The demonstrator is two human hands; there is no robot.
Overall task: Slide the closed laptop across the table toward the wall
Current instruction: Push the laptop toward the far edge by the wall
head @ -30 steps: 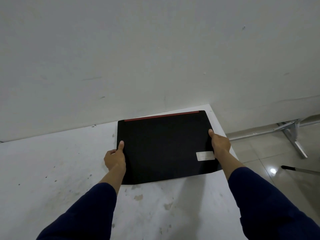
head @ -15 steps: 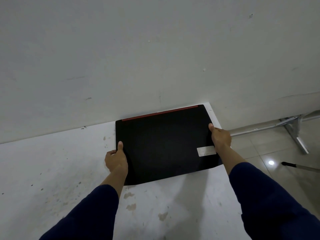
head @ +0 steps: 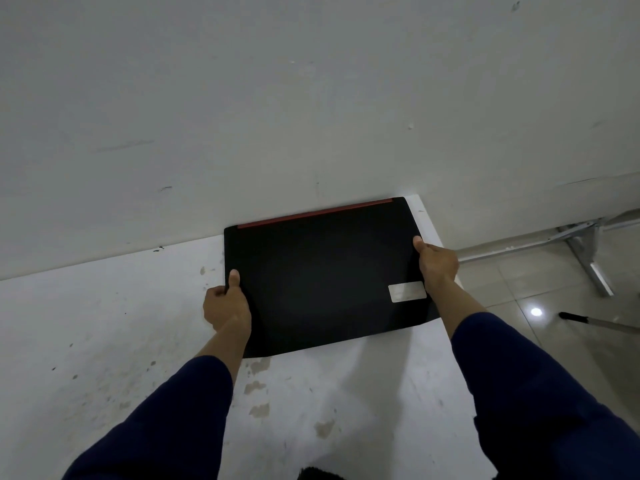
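A closed black laptop (head: 322, 275) with a red strip along its far edge and a pale sticker near its right side lies flat on the white table (head: 104, 341). Its far edge sits right up against the grey-white wall (head: 311, 98). My left hand (head: 227, 304) grips the laptop's left edge, thumb on top. On the right edge my right hand (head: 437, 263) holds it the same way. Both arms wear dark blue sleeves.
The table's right edge runs just beside the laptop, with tiled floor (head: 554, 341) beyond. A metal frame leg (head: 585, 258) stands on that floor, and a dark-tipped stick (head: 588, 322) lies nearby. The tabletop bears stains and scuffs.
Both hands have pushed the laptop away from me across the table; its far edge has closed the gap to the wall.
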